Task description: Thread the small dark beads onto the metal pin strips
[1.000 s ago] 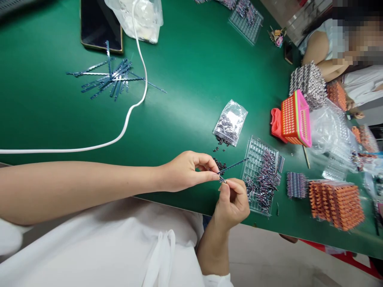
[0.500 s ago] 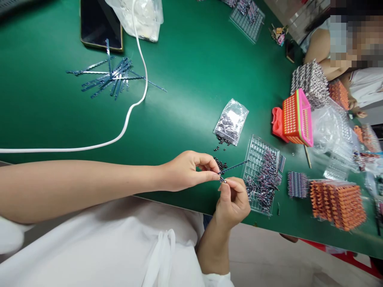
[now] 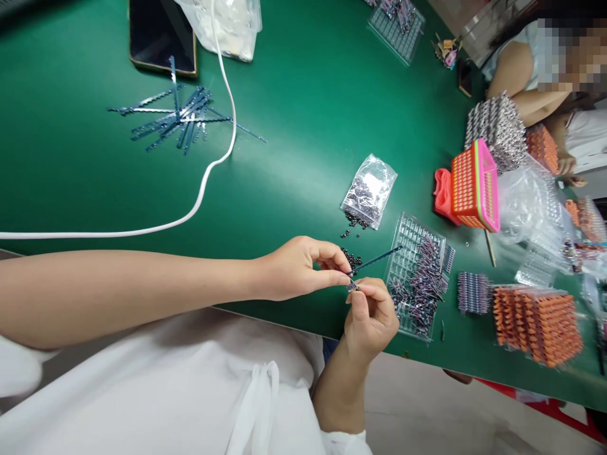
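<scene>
My left hand reaches in from the left, thumb and fingers pinched on a thin dark-blue strip that sticks out to the right. Close against it, my right hand is closed in a pinch at a tiny shiny piece, too small to name. The two sets of fingertips almost meet. Just behind them lie loose dark beads, partly hidden by my left hand. Beside my right hand is a clear compartment tray heaped with small purple-and-dark spiky pieces.
A clear bag of dark beads lies beyond my hands. Farther left are a pile of blue strips, a white cable and a phone. At right stand a pink-and-orange basket and stacked orange pieces. Another person's arm shows at upper right.
The whole view has shifted slightly. Both hands keep their pinch at nearly the same spot, and the strip's free end points a little higher.
</scene>
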Demonstrator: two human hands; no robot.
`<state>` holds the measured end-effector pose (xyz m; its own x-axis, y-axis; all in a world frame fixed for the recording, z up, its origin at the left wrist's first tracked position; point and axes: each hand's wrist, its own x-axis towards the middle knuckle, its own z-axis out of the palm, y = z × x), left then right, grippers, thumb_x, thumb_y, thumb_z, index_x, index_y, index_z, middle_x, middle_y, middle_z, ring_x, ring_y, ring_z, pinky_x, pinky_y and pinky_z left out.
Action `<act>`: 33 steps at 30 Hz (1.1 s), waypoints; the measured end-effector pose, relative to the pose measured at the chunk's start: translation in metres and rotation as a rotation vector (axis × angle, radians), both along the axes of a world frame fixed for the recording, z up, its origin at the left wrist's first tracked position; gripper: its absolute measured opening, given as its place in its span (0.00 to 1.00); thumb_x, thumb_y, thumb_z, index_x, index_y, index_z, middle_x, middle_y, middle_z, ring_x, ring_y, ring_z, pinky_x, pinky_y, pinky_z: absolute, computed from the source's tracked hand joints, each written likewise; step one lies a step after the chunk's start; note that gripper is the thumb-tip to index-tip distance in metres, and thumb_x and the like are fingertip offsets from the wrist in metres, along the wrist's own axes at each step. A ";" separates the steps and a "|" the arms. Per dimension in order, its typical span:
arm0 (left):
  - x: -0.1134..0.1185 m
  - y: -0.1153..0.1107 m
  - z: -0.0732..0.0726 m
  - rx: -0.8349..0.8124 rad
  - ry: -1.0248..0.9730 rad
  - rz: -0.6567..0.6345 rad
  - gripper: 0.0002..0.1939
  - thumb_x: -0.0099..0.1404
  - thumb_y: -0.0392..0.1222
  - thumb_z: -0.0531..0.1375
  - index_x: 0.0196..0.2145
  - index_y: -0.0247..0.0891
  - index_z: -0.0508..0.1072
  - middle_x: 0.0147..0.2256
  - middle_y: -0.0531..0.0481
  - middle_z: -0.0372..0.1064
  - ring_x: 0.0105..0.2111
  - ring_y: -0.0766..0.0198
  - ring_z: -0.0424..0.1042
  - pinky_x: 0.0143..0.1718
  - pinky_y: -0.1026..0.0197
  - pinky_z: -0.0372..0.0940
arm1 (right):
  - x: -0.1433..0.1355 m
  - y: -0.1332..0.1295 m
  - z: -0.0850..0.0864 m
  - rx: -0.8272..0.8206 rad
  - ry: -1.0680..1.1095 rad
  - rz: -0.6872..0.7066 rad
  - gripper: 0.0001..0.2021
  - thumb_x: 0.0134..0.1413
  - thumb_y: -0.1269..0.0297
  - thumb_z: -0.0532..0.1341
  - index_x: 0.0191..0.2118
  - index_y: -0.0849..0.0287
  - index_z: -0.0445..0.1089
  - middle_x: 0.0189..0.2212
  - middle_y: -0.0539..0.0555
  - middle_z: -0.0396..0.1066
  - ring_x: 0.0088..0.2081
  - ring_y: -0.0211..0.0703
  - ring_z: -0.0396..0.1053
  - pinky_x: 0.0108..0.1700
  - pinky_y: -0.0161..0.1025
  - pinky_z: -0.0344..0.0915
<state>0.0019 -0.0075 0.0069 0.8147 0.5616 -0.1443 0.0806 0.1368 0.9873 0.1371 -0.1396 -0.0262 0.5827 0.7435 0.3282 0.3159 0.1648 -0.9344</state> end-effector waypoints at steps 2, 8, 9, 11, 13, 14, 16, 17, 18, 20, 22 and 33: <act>0.000 0.000 0.000 0.013 0.016 -0.007 0.09 0.61 0.43 0.65 0.36 0.36 0.80 0.34 0.50 0.79 0.35 0.64 0.75 0.40 0.62 0.67 | 0.000 -0.001 0.000 -0.015 -0.006 -0.003 0.03 0.56 0.71 0.64 0.34 0.56 0.72 0.29 0.49 0.67 0.31 0.37 0.67 0.30 0.35 0.63; -0.001 -0.001 -0.001 0.058 0.037 -0.010 0.09 0.61 0.44 0.65 0.34 0.36 0.80 0.33 0.50 0.78 0.34 0.65 0.74 0.39 0.63 0.67 | 0.002 -0.003 0.003 -0.128 -0.029 0.000 0.02 0.57 0.67 0.63 0.34 0.58 0.69 0.30 0.49 0.66 0.29 0.35 0.66 0.28 0.35 0.63; -0.001 -0.002 -0.001 0.068 0.037 -0.009 0.08 0.61 0.44 0.65 0.34 0.36 0.80 0.33 0.50 0.78 0.33 0.65 0.74 0.39 0.63 0.67 | 0.002 -0.003 0.003 -0.135 -0.022 0.007 0.03 0.57 0.67 0.63 0.34 0.58 0.69 0.30 0.49 0.66 0.28 0.35 0.65 0.28 0.35 0.62; 0.000 -0.002 -0.001 0.092 0.037 -0.003 0.07 0.61 0.42 0.64 0.33 0.36 0.80 0.33 0.50 0.78 0.33 0.65 0.74 0.39 0.63 0.66 | 0.002 -0.002 0.002 -0.137 -0.005 0.017 0.03 0.57 0.67 0.63 0.34 0.58 0.69 0.30 0.49 0.65 0.28 0.34 0.65 0.28 0.35 0.62; 0.000 -0.003 -0.001 0.114 0.036 -0.002 0.07 0.61 0.42 0.64 0.33 0.36 0.80 0.33 0.50 0.78 0.33 0.65 0.74 0.39 0.64 0.66 | 0.002 -0.002 0.002 -0.122 0.015 0.026 0.02 0.57 0.67 0.63 0.34 0.57 0.70 0.30 0.49 0.65 0.28 0.34 0.65 0.28 0.34 0.62; 0.000 -0.002 -0.001 0.124 0.035 -0.004 0.07 0.61 0.42 0.64 0.33 0.36 0.80 0.33 0.50 0.78 0.33 0.65 0.74 0.38 0.64 0.66 | 0.002 -0.002 0.002 -0.117 0.023 0.030 0.02 0.57 0.68 0.64 0.34 0.57 0.70 0.30 0.48 0.66 0.28 0.34 0.65 0.28 0.34 0.61; -0.001 -0.002 -0.001 0.140 0.033 -0.011 0.08 0.62 0.43 0.64 0.33 0.36 0.80 0.34 0.49 0.78 0.34 0.65 0.74 0.38 0.64 0.66 | 0.003 -0.002 0.003 -0.124 0.034 0.041 0.02 0.57 0.68 0.64 0.34 0.57 0.71 0.29 0.48 0.66 0.28 0.35 0.65 0.28 0.34 0.61; -0.001 -0.001 -0.001 0.145 0.031 -0.017 0.08 0.62 0.43 0.63 0.33 0.36 0.80 0.34 0.49 0.78 0.34 0.65 0.74 0.37 0.64 0.66 | 0.004 -0.002 0.003 -0.138 0.040 0.050 0.02 0.56 0.67 0.64 0.33 0.58 0.71 0.29 0.49 0.66 0.28 0.35 0.65 0.28 0.34 0.61; -0.002 -0.001 -0.001 0.147 0.030 -0.023 0.08 0.63 0.43 0.63 0.33 0.36 0.79 0.34 0.49 0.78 0.34 0.65 0.74 0.37 0.64 0.66 | 0.005 -0.002 0.003 -0.154 0.050 0.063 0.03 0.56 0.66 0.64 0.33 0.58 0.71 0.29 0.49 0.66 0.28 0.35 0.65 0.28 0.34 0.62; -0.002 -0.001 -0.001 0.146 0.031 -0.039 0.08 0.63 0.43 0.62 0.33 0.36 0.79 0.34 0.49 0.78 0.34 0.64 0.73 0.36 0.65 0.65 | 0.007 -0.003 0.003 -0.180 0.091 0.098 0.03 0.56 0.65 0.64 0.33 0.58 0.71 0.29 0.49 0.66 0.28 0.35 0.65 0.28 0.35 0.62; -0.003 -0.001 0.001 0.141 0.041 -0.056 0.08 0.63 0.43 0.61 0.32 0.36 0.78 0.33 0.50 0.77 0.33 0.65 0.73 0.34 0.65 0.65 | 0.009 -0.003 0.002 -0.187 0.148 0.143 0.03 0.56 0.65 0.64 0.34 0.58 0.72 0.29 0.49 0.67 0.27 0.35 0.65 0.27 0.35 0.62; -0.003 -0.001 0.004 0.126 0.060 -0.035 0.08 0.63 0.43 0.61 0.31 0.36 0.76 0.30 0.50 0.77 0.32 0.64 0.73 0.35 0.64 0.66 | 0.009 -0.001 0.001 -0.192 0.196 0.181 0.04 0.57 0.64 0.64 0.34 0.58 0.72 0.28 0.48 0.67 0.26 0.33 0.65 0.26 0.34 0.62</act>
